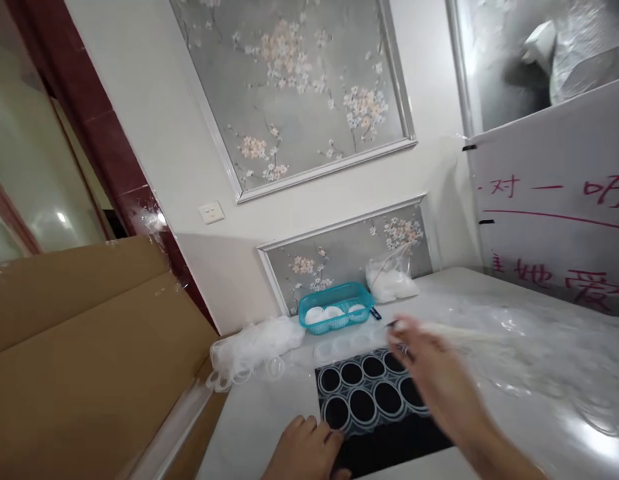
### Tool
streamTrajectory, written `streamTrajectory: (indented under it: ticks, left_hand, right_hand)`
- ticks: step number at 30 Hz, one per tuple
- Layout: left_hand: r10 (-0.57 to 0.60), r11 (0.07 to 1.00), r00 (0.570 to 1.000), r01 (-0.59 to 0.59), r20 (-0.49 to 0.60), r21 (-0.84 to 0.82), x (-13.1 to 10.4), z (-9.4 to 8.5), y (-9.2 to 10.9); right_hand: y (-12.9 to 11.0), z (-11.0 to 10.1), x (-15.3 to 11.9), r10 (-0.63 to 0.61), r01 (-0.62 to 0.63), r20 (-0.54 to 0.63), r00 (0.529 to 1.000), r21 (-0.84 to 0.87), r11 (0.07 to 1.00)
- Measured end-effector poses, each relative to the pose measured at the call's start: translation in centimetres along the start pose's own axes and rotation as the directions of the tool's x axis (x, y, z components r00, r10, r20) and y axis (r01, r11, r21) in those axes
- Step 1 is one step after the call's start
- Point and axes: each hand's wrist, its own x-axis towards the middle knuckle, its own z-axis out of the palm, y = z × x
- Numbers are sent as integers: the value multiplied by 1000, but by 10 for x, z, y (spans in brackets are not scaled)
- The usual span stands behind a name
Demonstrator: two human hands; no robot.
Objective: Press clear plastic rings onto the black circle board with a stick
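My left hand (306,448) is at the bottom, with curled fingers closed at the lower left edge of a black sheet (374,450). White-ringed black circles in rows cover the sheet's upper part. Blurred by motion, my right hand (436,380) hangs over the sheet's right side. Its fingers are pinched together around something small, with a dark tip and a pale part, which I cannot make out. Behind the sheet lies a clear plastic strip (352,343) of joined rings. A small dark blue object (376,313) rests beyond it.
A teal basket (334,328) holds several white round items. Beside it stand a clear bag (392,283) with white contents and a heap of translucent rings (259,347). Clear plastic film (529,353) covers the table's right. A cardboard box (89,347) is at left, a lettered white board (554,200) at right.
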Motion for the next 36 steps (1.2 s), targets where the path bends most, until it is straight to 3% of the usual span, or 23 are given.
streamTrajectory:
  ticks: [3,5,7,10,14,18,26,36]
  left_hand:
    - [-235,955,971,224,-39,-194,-9,58,-2]
    - [-291,929,947,245,-138,-277,-15,79,-5]
    - [-274,927,933,192,-232,-323,-21,87,-5]
    - [-216,929,945,121,-247,-350,-26,81,0]
    - [-142,933,984,96,-110,-347,-23,69,11]
    - [-123,931,992,118,9,-346,-19,65,14]
    - [-173,895,956,253,237,-367,-12,55,11]
    - [-180,882,941,284,288,-375,-9,54,9]
  right_hand:
    - [56,16,-12,87,-47,277,957,-147,988]
    - [86,27,-17,114,27,472,874,-280,960]
    - [104,33,-19,136,81,557,820,-347,934]
    - [111,35,-21,184,53,543,819,-392,918]
    - [106,26,-22,246,63,588,771,-453,889]
    - [101,18,-23,246,122,616,748,-492,862]
    - [96,18,-24,233,213,629,742,-550,807]
    - [94,15,-23,230,228,634,739,-556,799]
